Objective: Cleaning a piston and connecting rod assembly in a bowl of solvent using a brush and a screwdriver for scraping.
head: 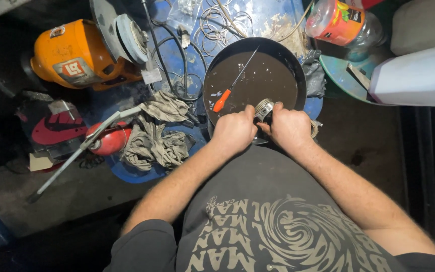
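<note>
You are holding a small, ribbed, silvery metal cylinder (264,109), seemingly a piston with ring grooves, between both hands at the near rim of the round black metal pan (298,75). It is sitting just ahead of your knuckles, its round end facing up and slightly away from you, so its long axis is running roughly up out of the pan rather than across it. Your left hand (234,132) is curling closed against its left side, and your right hand (290,128) is wrapping closed on its right side, thumb pressing at the top edge; both are touching it, with the right seeming to carry more of the grip. The pan is holding a dark brown, dull liquid, and a thin steel screwdriver with an orange plastic handle (221,100) is lying slantwise in it, handle toward your left hand, tip pointing away to the far rim. Left of the pan, crumpled grey-green rags (157,136) are lying on a blue round top (132,171), beside loops of black cable (177,75) and thin wire rings (217,25). Farther left, an orange bench grinder with a grey wheel (84,53) is standing. A clear plastic jar with an orange label (341,22) is lying beyond the pan's far right.
</note>
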